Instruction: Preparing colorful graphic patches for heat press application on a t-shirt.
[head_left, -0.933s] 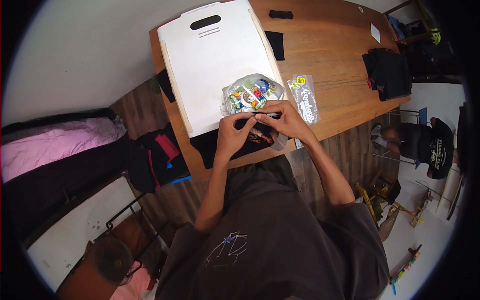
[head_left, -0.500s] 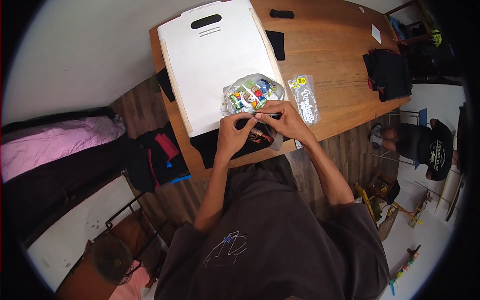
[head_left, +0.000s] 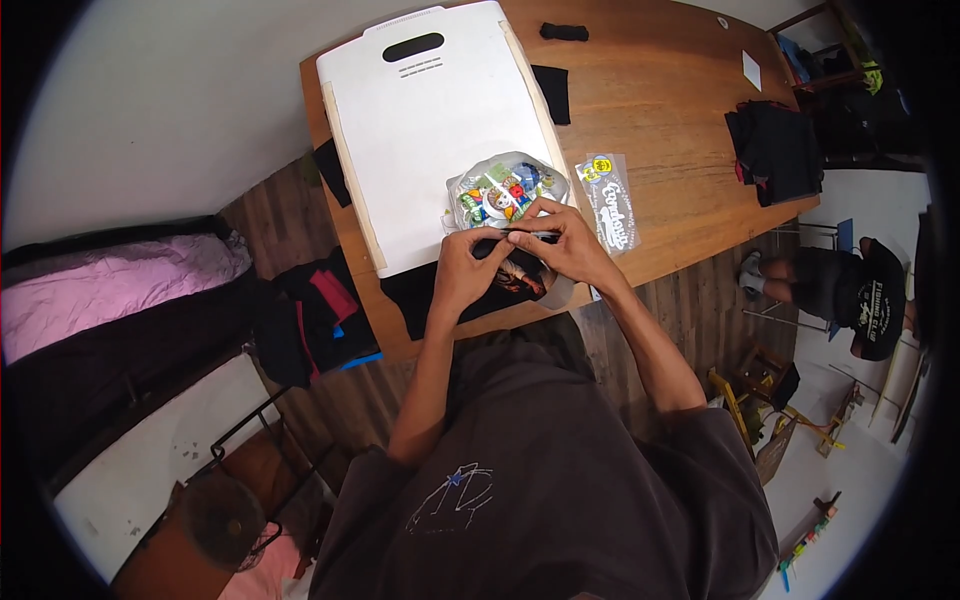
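A glossy, translucent printed film (head_left: 490, 195) with colourful pictures curls up at the near right corner of a white board (head_left: 425, 150). My left hand (head_left: 466, 268) pinches it from the left, thumb against the fingers. From the right, my right hand (head_left: 572, 248) pinches the same spot, so the thumbs nearly meet. Below my fingers hangs a darker printed part of the film, partly hidden by the hands. Black cloth (head_left: 402, 300) shows under the board's near edge. Another clear film with white and yellow print (head_left: 612, 205) lies flat beside the board.
The wooden table (head_left: 670, 110) reaches to the far right, with folded dark clothes (head_left: 775, 150) at its end. A small black roll (head_left: 564, 32) lies at the back. On the right another person (head_left: 872, 300) sits. Dark and red clothes (head_left: 325, 305) are piled left of the table.
The hands keep their pinch at nearly the same place. The fingers of my right hand have shifted slightly, and the hanging part of the film has tilted a little.
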